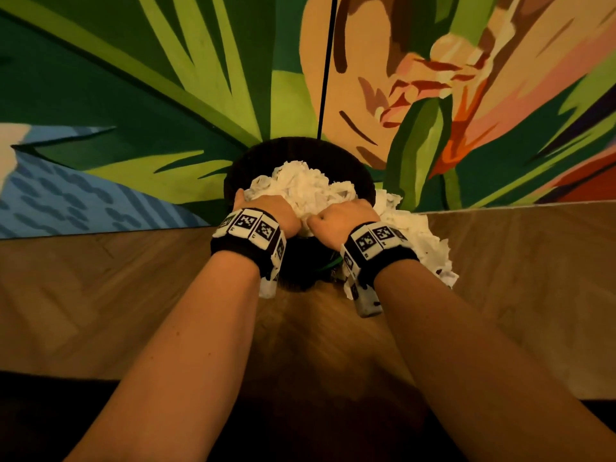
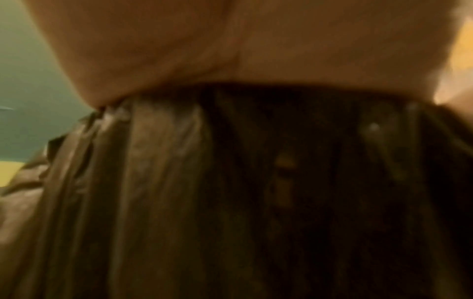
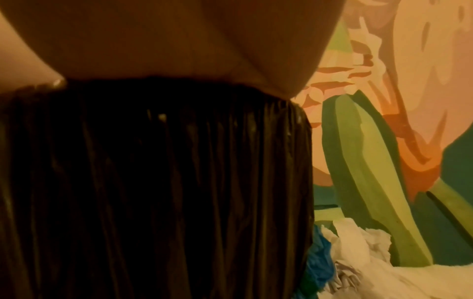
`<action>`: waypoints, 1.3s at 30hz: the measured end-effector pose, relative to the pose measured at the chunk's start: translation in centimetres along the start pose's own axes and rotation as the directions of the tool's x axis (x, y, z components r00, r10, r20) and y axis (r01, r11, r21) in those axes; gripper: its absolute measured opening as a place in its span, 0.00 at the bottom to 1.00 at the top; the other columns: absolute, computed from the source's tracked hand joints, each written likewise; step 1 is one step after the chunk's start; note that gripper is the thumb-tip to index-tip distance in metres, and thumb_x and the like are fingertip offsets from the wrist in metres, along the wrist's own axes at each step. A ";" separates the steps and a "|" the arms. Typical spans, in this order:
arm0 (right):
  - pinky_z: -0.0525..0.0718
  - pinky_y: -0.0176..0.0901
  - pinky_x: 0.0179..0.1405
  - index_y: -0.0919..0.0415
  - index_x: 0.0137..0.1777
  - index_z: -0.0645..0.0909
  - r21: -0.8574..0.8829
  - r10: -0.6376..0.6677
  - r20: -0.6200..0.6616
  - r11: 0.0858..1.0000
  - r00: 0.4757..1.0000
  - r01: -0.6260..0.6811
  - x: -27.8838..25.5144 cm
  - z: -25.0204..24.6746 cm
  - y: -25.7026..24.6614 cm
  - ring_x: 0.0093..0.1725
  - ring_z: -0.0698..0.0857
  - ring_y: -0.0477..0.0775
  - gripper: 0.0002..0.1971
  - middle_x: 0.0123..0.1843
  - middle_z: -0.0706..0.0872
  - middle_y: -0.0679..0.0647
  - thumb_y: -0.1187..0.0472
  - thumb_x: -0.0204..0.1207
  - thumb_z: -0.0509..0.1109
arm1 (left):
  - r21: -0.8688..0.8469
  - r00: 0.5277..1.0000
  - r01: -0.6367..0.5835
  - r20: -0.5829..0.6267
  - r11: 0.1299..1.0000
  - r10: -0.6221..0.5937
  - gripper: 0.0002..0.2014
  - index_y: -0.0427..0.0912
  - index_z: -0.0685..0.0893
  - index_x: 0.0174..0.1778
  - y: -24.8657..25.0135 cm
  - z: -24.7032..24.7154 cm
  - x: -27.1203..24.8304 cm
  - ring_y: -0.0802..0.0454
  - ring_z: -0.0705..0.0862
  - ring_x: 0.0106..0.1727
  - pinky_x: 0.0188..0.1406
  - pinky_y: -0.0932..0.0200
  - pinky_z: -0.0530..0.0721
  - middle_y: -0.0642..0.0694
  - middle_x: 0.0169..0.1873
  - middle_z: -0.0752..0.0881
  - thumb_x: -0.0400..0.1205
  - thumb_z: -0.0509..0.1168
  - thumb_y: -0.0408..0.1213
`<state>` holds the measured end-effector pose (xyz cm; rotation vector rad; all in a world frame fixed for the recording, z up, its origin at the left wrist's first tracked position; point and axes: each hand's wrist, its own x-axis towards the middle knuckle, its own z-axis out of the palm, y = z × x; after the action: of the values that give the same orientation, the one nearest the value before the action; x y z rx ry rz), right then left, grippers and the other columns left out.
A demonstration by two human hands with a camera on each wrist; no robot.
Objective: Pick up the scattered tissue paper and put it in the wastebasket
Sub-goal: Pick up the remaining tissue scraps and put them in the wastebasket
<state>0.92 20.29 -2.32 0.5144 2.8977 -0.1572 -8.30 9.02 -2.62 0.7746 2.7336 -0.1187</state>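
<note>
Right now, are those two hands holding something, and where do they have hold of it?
Both hands, left hand and right hand, are on a heap of white tissue paper over the black wastebasket, at the heap's near edge. Whether they grip or just press cannot be told.

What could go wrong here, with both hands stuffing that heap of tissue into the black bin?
The tissue heap stands above the wastebasket rim, so pieces may spill as the left hand and right hand press down. More loose tissue lies on the floor beside the bin and may not fit. Pushing hard could perhaps tip the bin or drag its black liner in.
</note>
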 end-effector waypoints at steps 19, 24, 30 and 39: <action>0.80 0.22 0.37 0.36 0.44 0.86 0.740 0.391 -0.546 0.640 0.741 0.207 -4.4 -1.9 9.7 0.41 0.86 0.37 0.13 0.41 0.89 0.37 0.59 0.76 0.68 | -0.423 0.657 -0.443 -0.753 0.791 -0.035 0.13 0.51 0.85 0.42 2.3 -5.7 -6.1 0.50 0.75 0.46 0.47 0.54 0.74 0.54 0.34 0.85 0.85 0.58 0.49; 0.83 0.40 0.41 0.41 0.41 0.84 0.819 0.622 -0.329 0.563 0.711 -0.114 -5.5 4.0 15.7 0.35 0.82 0.39 0.13 0.39 0.88 0.44 0.63 0.76 0.68 | -0.423 0.635 -0.725 -0.717 0.544 0.288 0.11 0.48 0.82 0.38 10.7 -3.6 -8.2 0.57 0.81 0.33 0.34 0.58 0.79 0.54 0.31 0.83 0.83 0.62 0.46; 0.82 0.48 0.59 0.46 0.65 0.82 0.621 0.600 0.125 0.574 0.790 -0.534 -9.0 14.8 19.6 0.63 0.83 0.62 0.15 0.69 0.80 0.59 0.54 0.79 0.70 | -0.459 0.843 -0.522 -0.150 0.719 0.517 0.12 0.49 0.84 0.60 15.5 8.4 -5.3 0.45 0.83 0.57 0.60 0.49 0.83 0.45 0.59 0.82 0.84 0.62 0.45; 0.71 0.55 0.75 0.35 0.85 0.46 0.617 0.514 0.402 0.460 0.758 -0.639 -9.9 20.1 20.7 0.80 0.66 0.67 0.43 0.87 0.48 0.59 0.41 0.77 0.70 | -0.505 0.904 -0.279 0.150 0.817 0.401 0.38 0.66 0.51 0.85 13.8 19.9 -1.0 0.45 0.57 0.85 0.77 0.53 0.70 0.54 0.83 0.28 0.83 0.66 0.50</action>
<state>20.75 33.62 -21.33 1.5084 2.1905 -1.2099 4.92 17.16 -21.24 1.0035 2.1969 0.4843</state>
